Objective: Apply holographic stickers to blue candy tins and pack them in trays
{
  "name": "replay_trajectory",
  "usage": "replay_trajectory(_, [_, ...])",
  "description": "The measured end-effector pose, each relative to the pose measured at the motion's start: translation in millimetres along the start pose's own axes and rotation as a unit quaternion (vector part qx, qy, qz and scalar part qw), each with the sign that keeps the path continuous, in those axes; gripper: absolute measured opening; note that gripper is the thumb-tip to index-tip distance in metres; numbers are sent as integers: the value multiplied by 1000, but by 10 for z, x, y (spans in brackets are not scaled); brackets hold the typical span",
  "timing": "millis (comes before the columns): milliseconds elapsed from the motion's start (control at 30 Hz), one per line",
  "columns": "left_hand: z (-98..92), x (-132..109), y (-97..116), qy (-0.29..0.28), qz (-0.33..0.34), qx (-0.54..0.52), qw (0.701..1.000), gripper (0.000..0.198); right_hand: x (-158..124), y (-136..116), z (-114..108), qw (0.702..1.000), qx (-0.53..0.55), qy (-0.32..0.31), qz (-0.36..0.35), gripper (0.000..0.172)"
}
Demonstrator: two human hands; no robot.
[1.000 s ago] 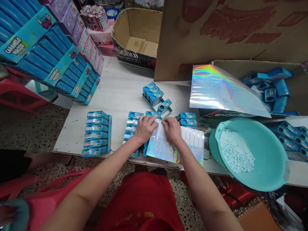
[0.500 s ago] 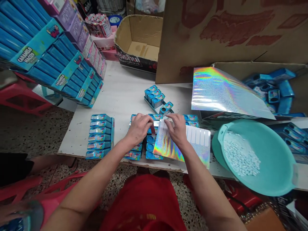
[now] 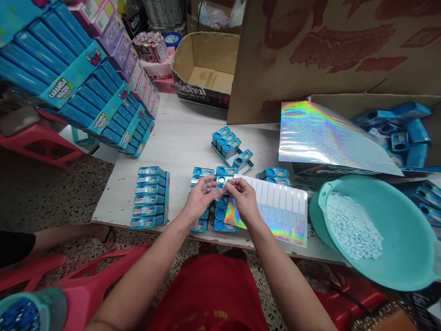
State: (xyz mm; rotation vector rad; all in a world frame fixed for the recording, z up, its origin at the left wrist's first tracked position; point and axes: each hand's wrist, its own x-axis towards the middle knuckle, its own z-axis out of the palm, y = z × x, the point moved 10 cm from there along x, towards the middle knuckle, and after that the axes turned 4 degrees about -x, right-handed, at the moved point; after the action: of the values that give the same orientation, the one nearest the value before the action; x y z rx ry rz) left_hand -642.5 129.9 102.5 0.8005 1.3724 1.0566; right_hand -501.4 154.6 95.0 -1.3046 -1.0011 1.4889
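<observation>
My right hand (image 3: 243,196) is over the left end of a shiny rainbow sticker sheet (image 3: 282,220), thumb and finger pinched together; what sits between them is too small to make out. Pale peeled slots run along the sheet's upper half. Fingers loosely apart and slightly blurred, my left hand (image 3: 201,198) hovers just left of those fingertips. Beneath both hands stand two columns of small blue candy boxes (image 3: 225,224) with round recesses on their top ends. My left hand partly covers the left column.
Left stands a row of blue boxes (image 3: 146,199); behind, a partly filled tray (image 3: 225,160). A turquoise basin (image 3: 406,220) of pale candies is at right, below another shiny sheet (image 3: 320,138). Stacked display boxes (image 3: 79,73) and an open carton (image 3: 206,82) stand farther back.
The narrow strip my left hand was holding no longer shows there, and its fingers have loosened. My right hand has shifted left, its fingertips meeting near the left hand. The view has tilted slightly.
</observation>
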Motion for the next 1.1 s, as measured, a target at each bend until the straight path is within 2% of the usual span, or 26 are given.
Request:
replay_trajectory(100, [28, -64, -194, 1, -59, -44, 997, 34, -66, 1, 64, 1000, -5, 15, -17, 23])
replay_trajectory(200, [-104, -47, -91, 17, -27, 9, 999, 23, -97, -34, 43, 995, -70, 54, -35, 26])
replay_trajectory(267, [-237, -9, 14, 18, -3, 68, 998, 18, -81, -41, 18, 994, -86, 68, -19, 35])
replay_trajectory(333, [-362, 32, 88, 10, 7, 126, 992, 16, -34, -29, 59, 995, -87, 44, 12, 46])
replay_trajectory(400, [-418, 63, 158, -19, 23, 186, 982, 16, 23, -26, 179, 994, -109, -12, 27, 52])
replay_trajectory(500, [-417, 87, 257, -66, 58, 279, 956, 15, 99, -20, 401, 981, -169, -93, 6, 39])
replay_trajectory(600, [-432, 158, 304, -90, 73, 346, 931, 16, 195, -16, 537, 969, -225, -99, -37, 27])
replay_trajectory(700, [-509, 326, 322, -93, 83, 390, 912, 16, 309, -3, 612, 945, -317, -61, -52, 20])
replay_trajectory(833, [-645, 617, 286, -91, 78, 429, 895, 22, 426, -36, 701, 899, -435, -8, -46, 17])
replay_trajectory(1000, [-688, 832, 205, -104, 57, 455, 883, 26, 502, -9, 803, 855, -518, 10, -32, 19])
replay_trajectory(1100, [-670, 883, 149, -103, 53, 445, 888, 23, 551, 26, 836, 834, -551, 16, -27, 19])
